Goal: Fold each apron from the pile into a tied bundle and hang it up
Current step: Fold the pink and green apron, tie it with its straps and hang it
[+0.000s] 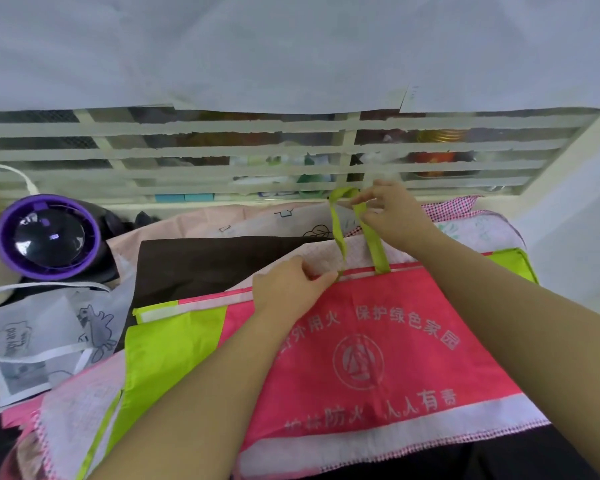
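Pink apron (378, 341) lies flat, face up, on top of the pile, centre-near, white printed text and a round logo showing. A lime-green panel (167, 344) sits at its left edge. Green neck strap (374, 244) forms 1 loop running from the apron's top edge toward the far side. Left hand (288, 292) pinches the apron's top edge right where the strap's left leg joins, fingers curled on the fabric. Right hand (395, 213) grips the far end of the loop between thumb and fingertips, holding it up and taut. Under the apron: a dark brown cloth (205, 265), then a pale pink printed cloth (201, 226) farther back. Left-near is a grey apron with cartoon print (42, 330). Far-left is a round purple-rimmed device (47, 237). A barred grille (187, 150) runs along the far side, with a white sheet (291, 46) above it.
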